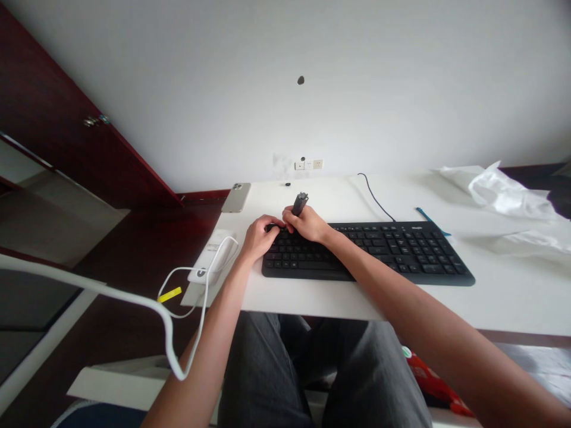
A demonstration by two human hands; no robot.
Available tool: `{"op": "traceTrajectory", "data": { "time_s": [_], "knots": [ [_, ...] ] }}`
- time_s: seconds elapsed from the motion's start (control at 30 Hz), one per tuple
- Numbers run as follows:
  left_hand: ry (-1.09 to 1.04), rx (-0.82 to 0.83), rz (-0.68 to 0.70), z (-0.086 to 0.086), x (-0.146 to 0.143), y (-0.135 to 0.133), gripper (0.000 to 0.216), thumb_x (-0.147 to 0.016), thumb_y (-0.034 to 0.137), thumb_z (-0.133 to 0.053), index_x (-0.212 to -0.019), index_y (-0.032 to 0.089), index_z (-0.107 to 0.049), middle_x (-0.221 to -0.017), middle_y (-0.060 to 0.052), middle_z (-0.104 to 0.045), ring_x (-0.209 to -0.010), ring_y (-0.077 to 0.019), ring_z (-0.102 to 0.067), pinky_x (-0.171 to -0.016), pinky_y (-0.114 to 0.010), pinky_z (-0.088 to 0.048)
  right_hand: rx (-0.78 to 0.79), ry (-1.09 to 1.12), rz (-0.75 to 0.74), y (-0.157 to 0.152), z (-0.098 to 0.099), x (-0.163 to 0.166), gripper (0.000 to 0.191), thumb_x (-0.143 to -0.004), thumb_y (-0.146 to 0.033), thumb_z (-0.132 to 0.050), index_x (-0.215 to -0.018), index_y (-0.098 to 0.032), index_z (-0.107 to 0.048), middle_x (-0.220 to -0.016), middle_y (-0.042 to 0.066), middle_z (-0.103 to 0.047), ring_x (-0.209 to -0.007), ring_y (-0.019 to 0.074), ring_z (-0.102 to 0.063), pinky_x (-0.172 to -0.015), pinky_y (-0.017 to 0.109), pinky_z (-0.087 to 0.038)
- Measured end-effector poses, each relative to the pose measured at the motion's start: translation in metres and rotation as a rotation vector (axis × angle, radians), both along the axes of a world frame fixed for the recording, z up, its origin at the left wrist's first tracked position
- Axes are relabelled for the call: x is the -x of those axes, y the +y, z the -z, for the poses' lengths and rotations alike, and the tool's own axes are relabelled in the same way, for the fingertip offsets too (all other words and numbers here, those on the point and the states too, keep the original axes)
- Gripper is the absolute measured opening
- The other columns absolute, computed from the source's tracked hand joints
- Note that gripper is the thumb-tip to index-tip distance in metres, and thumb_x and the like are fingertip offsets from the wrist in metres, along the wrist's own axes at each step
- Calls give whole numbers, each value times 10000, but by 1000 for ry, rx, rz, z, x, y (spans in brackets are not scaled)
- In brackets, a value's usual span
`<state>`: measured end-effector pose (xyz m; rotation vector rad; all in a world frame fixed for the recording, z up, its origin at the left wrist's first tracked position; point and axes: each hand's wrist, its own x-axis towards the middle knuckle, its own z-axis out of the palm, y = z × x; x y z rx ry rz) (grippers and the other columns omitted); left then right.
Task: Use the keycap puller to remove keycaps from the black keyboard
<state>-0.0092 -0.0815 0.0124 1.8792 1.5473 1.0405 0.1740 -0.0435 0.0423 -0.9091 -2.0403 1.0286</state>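
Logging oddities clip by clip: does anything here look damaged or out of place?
The wall has a dark hole-like spot above the sockets, which looks like damage. A small dark piece lies alone on the desk beyond the keyboard, too small to identify. A white cable crosses before the left forearm and could snag.

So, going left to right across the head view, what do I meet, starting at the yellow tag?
Yellow tag, white box-shaped device, left hand, right hand holding a dark grey tool, thin black cable, teal strip, crumpled white plastic.
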Motion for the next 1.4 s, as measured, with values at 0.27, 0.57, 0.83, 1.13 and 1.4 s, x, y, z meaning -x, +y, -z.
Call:
{"op": "traceTrajectory", "data": {
  "time_s": [0.27,0.57,0.83,1.13,1.4],
  "knots": [
    [-16,36,-11,2,4,0,216,-824,197,-591,-955,223,-762,-1015,-17,-763,-837,-170,-663,-796,-289,-513,-22,-31,192,-4,0,2,333,-918,-268,-452,-594,-208,-495,-591,-12,-567,-609,135,-515,-656,263,-372],
    [-15,7,-40,0,1,1,165,-840,204,-568,-858,217,-732,-973,-21,-758,-899,-182,-676,-834,-290,-504,-108,-69,191,-2,3,1,249,-943,-274,-479,-830,-194,-686,-678,-3,-627,-651,149,-559,-684,261,-397],
    [-36,-6,-55,-1,-1,1,176,-859,233,-560,-800,210,-724,-937,-27,-753,-915,-185,-684,-830,-284,-498,-57,-147,173,-2,1,1,292,-965,-267,-494,-803,-191,-725,-684,26,-703,-717,170,-657,-753,259,-442],
    [-42,-4,-80,1,0,2,188,-857,229,-553,-792,206,-728,-927,-30,-764,-905,-189,-694,-825,-282,-509,-117,-216,221,-2,2,1,199,-931,-227,-552,-867,-182,-735,-756,68,-739,-760,210,-677,-744,281,-437],
    [-23,-25,-89,3,0,3,182,-862,216,-558,-789,215,-725,-924,-26,-768,-888,-191,-695,-809,-286,-504,-252,-214,148,-1,6,-2,171,-930,-173,-514,-849,-198,-662,-854,75,-746,-780,205,-655,-728,269,-403]
  ]
}}
